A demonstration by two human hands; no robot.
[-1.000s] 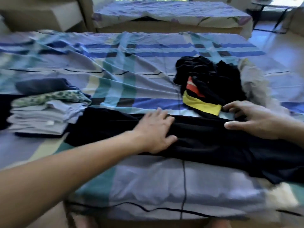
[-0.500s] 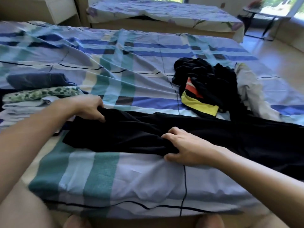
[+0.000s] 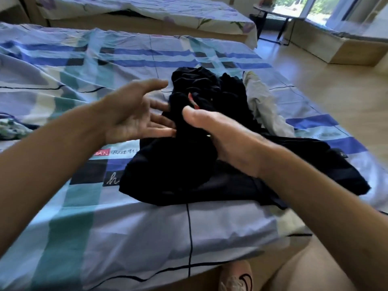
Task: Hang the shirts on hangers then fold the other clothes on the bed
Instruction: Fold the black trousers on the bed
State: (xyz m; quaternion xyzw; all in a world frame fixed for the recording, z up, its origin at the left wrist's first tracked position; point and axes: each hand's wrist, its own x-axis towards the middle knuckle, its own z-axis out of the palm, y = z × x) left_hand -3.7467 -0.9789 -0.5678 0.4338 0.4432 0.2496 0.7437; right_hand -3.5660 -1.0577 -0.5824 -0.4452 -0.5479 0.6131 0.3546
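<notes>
Black garment (image 3: 172, 171) we found bunched on the bed (image 3: 147, 238), our right hand (image 3: 226, 137), grip closed on its lifted fold, our left hand (image 3: 130, 116), grip slack, fingers touching cloth.

The right hand (image 3: 228, 141) grips a bunched black garment (image 3: 172, 171) on the plaid bed (image 3: 126, 227). The left hand (image 3: 130, 114), fingers straight, touches its fold

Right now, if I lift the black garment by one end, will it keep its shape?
Probably not: the black garment sags in soft folds over the bed, so it should droop and unfold. It looks thin, so it is likely light. It lies against the clothes pile, so it may drag those.
</notes>
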